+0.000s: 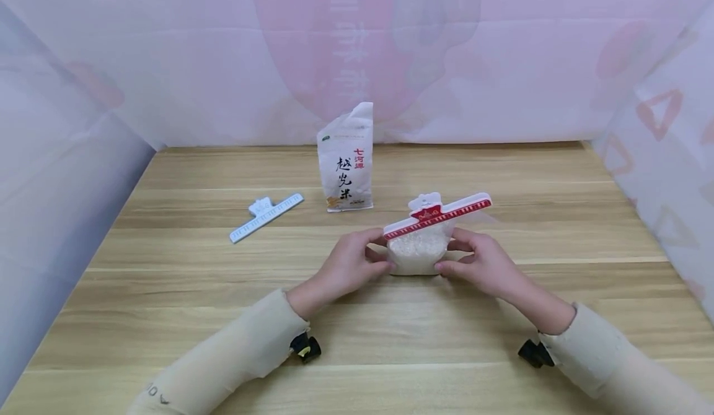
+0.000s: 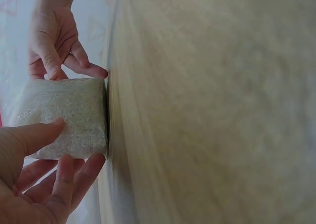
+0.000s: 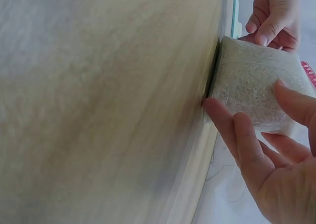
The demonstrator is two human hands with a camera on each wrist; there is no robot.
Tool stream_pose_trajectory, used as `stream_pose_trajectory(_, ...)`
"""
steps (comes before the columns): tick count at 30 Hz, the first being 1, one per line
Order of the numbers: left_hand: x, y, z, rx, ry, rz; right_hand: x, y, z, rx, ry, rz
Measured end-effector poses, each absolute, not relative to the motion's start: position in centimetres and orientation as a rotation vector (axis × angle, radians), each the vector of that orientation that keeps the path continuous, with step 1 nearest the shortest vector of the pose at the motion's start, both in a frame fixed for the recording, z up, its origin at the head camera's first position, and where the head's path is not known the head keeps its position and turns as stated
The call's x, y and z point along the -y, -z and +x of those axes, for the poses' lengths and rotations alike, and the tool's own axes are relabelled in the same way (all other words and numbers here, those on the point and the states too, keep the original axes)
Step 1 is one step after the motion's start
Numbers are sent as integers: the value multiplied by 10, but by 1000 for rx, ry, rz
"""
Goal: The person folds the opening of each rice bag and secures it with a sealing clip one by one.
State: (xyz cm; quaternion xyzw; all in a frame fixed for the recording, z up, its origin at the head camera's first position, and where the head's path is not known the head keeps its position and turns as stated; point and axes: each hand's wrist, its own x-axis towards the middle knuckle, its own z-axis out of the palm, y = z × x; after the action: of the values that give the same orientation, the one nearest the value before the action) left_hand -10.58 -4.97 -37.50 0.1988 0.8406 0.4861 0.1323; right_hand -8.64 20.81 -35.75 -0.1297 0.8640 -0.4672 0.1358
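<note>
Sleeves: a pale one (image 1: 223, 344) and its pair are reached in from 7 and 5 o'clock; table wood (image 1: 424, 340) is seen between them.
Left hand (image 1: 350, 265): the bag is gripped at its 9 o'clock side, thumb on the front face, fingers along the side.
Right hand (image 1: 484, 264): the same bag is gripped at 3 o'clock, thumb in front; neither hand is nearer.
Rice bag (image 1: 415, 257): held between both hands, its width run from 9 to 3, its base apparently rested on the wood.
Red-and-white clip (image 1: 432, 215): clamped across the bag's top, its long axis tilted, the end toward 2 o'clock raised.
Blue clip (image 1: 266, 218): laid between 9 and 10 from the bag, well apart.
Paper bag (image 1: 348, 167): stood upright toward 11.
Back edge: met by a curtain (image 1: 195, 62) at 12.
</note>
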Motion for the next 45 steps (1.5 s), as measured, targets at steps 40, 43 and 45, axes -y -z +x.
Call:
stream_pose_trajectory(40,5,372,-170,-2501,-1289,601,-249,354,-136,-2520,1324,-273)
stream_pose_trajectory(43,2,372,-173,-2507,-1276,572,-252,354,-140,-2508,1333,-279)
stream_pose_trajectory(45,0,373,-175,-2501,-1278,548,-253,354,-142,-2496,1346,-277)
